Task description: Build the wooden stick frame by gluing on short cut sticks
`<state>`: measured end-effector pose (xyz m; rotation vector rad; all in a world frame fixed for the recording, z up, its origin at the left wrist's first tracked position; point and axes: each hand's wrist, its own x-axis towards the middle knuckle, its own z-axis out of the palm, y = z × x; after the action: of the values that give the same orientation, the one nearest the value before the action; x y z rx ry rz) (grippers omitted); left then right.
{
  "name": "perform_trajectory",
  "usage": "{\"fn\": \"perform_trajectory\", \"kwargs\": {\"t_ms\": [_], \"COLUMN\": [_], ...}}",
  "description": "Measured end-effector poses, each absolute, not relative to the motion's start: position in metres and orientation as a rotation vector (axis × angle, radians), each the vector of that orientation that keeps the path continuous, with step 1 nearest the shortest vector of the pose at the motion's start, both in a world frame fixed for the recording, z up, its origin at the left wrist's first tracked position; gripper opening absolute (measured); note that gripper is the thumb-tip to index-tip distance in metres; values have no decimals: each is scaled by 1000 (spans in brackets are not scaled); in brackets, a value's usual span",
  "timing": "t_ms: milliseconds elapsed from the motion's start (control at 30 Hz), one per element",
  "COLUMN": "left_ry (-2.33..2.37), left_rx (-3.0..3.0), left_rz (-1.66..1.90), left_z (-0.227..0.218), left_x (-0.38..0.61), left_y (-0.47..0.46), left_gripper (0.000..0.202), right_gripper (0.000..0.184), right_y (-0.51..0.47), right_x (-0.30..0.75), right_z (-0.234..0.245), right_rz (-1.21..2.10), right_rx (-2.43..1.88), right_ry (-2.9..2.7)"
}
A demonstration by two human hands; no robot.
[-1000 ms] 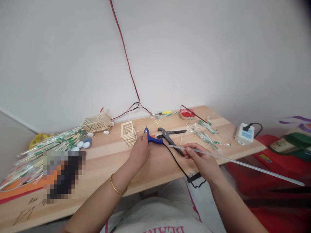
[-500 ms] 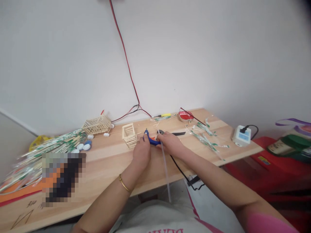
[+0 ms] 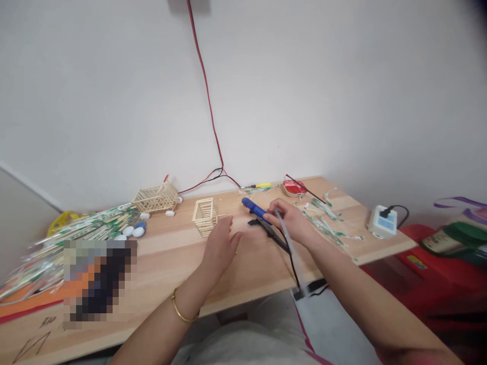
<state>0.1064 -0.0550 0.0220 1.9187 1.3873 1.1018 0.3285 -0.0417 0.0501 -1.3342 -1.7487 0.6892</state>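
My right hand grips a blue glue gun, lifted a little above the wooden table with its nozzle pointing left and away. A long clear glue stick runs back from that hand toward me; whether it sits inside the gun I cannot tell. The gun's black cord drops over the table's front edge. My left hand hovers open, fingers apart, just in front of a small open frame of wooden sticks. Black cutters lie under the gun.
A stick-built basket and bottle caps sit at the back left beside a pile of wrapped sticks. A red dish, torn wrappers and a white power adapter are on the right. A red-and-black wire runs down the wall.
My right hand brought the glue stick in to the gun, took the gun and raised it to the right. My left hand let go of the gun and opened.
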Motion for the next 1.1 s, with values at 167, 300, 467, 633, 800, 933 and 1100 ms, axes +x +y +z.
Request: {"fn": "perform_trajectory", "kwargs": {"t_ms": [167, 300, 467, 633, 800, 933, 1100], "left_ry": [712, 382, 384, 399, 388, 366, 406], "left_rx": [997, 774, 623, 700, 720, 717, 748], "left_rz": [1012, 1012, 1023, 997, 955, 928, 949], "left_z": [43, 52, 45, 33, 29, 28, 29], "left_x": [122, 142, 146, 130, 124, 125, 123], "left_y": [-59, -70, -75, -71, -73, -73, -71], "left_gripper": [40, 37, 31, 31, 36, 35, 34], "right_gripper": [35, 37, 27, 54, 49, 44, 47], "right_y": [-78, -99, -108, -113, -127, -134, -133], "right_x": [317, 291, 289, 312, 310, 303, 305], "right_z": [50, 42, 48, 69, 97, 113, 115], "right_rz": [1261, 1340, 1105, 736, 635, 428, 356], "right_rx": [-1003, -890, -1003, -1034, -850, -921, -1006], "right_ry": [-1241, -1095, -1342, -1449, -1568, -1702, -1747]}}
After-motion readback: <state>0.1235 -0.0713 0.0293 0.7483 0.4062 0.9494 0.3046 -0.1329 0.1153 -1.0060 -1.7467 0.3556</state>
